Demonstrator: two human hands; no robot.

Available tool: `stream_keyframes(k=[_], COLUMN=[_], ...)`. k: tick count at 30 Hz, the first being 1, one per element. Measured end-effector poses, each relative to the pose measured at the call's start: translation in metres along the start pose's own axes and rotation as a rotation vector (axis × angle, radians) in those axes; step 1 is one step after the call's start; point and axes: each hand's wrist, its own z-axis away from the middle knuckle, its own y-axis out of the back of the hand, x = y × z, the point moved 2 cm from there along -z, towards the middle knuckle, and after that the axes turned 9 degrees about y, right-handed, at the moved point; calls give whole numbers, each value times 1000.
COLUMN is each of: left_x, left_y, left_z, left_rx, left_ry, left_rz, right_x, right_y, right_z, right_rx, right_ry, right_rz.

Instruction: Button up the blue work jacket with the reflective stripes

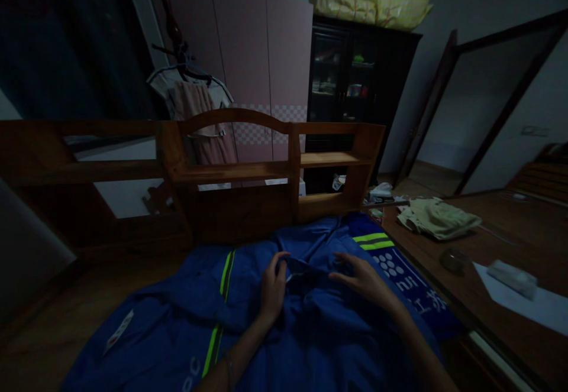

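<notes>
A blue work jacket with yellow-green reflective stripes lies spread and wrinkled in front of me. At its middle, my left hand has its fingers closed at the edge of a fold, which looks like the collar or opening. A small white bit shows inside that fold. My right hand hovers at the other side of the fold, thumb and fingers apart, with nothing visible between them. Darker blue cloth with white lettering lies beyond my right hand. The room is dim, so the fingertips are hard to see.
A wooden headboard with shelves stands behind the jacket. To the right, a brown table holds folded pale cloth, a small glass and a clear packet on white paper. Pink wardrobe and dark cabinet stand behind.
</notes>
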Motion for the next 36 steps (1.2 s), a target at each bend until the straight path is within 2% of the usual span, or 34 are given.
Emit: stream_keyframes(k=[3,6,9,11,16,19,22,27,32,36], left_x=[7,29,53,60,47,35,28,26,27,26], left_y=[2,1,-12,-21,-31,-29,-28,-30,-32,-33], left_z=[-1,5,15,20,21,21,26,36,42,45], left_rx=[34,29,-147,-254,-333,-356,-329,-296,-274,-244], left_ry=[-107,-295,-444,-442,-263,-243,-286,-426,-585,-661], left_rz=[-162,-320,-354,-314,-179,-179,-219,-406,-644,-696], right_x=[-11,-18,-23,-28,-32,-27,-25,-25,-24,-30], right_y=[-10,-15,-17,-17,-24,-32,-43,-56,-59,-59], right_z=[1,1,2,4,16,25,31,33,38,43], right_rx=[-20,16,115,150,202,291,267,317,382,390], right_ry=[106,121,68,25,-31,-139,-198,-139,-134,-70], right_rz=[-9,-55,-149,-231,-511,-477,-393,-331,-282,-236])
